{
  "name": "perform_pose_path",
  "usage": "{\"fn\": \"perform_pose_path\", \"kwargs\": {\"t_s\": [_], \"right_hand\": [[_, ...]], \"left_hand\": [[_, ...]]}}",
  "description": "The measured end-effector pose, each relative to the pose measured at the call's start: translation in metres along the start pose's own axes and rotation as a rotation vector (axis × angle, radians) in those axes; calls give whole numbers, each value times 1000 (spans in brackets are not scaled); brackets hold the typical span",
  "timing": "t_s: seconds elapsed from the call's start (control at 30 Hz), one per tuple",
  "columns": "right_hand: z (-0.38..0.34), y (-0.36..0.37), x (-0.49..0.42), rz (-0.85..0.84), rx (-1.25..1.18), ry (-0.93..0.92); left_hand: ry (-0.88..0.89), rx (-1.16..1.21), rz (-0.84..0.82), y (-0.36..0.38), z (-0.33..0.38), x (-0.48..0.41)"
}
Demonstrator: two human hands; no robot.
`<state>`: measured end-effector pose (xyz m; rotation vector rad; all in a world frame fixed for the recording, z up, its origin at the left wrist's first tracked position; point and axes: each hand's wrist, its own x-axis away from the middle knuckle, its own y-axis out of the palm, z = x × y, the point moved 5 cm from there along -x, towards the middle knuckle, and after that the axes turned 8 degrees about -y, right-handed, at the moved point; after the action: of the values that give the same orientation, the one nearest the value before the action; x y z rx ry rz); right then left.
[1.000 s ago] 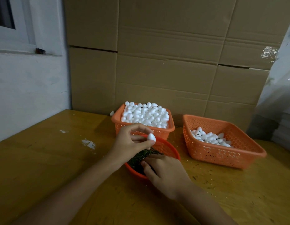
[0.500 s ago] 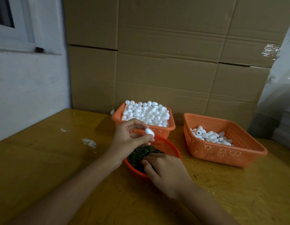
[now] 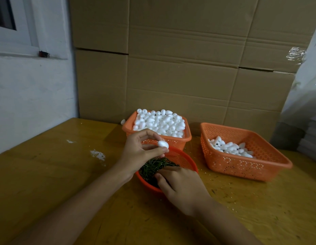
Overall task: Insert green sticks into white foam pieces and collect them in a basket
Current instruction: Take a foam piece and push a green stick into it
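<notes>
**One foam piece pinched, the other hand in the sticks**

At the centre of the frame the left hand [image 3: 139,152] pinches a single white foam piece [image 3: 163,145] between thumb and fingertips, the other fingers loosely arched above it. It hangs over the far rim of the round orange basket [image 3: 189,160], which holds the green sticks [image 3: 153,167].

Just below, the right hand [image 3: 182,186] lies palm down on the near side of that basket, fingers bent into the sticks (whether they have hold of one cannot be told).

Behind, touching the round basket, stands a square orange basket [image 3: 171,141] heaped with foam pieces [image 3: 159,123]. At the right of the frame a wider orange basket [image 3: 242,165] holds a small heap of foam [image 3: 229,147] in its far left corner. All rest on a yellow wooden table [image 3: 47,174] before a cardboard wall [image 3: 171,68].
</notes>
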<state>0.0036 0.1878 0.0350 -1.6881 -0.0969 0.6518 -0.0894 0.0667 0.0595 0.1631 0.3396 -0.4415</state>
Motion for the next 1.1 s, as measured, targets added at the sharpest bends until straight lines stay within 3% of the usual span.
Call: {"fn": "perform_pose_path", "kwargs": {"t_s": [1.1], "right_hand": [[1, 2, 0, 25, 14, -19]], "left_hand": [[-15, 13, -18, -1, 1, 0]]}}
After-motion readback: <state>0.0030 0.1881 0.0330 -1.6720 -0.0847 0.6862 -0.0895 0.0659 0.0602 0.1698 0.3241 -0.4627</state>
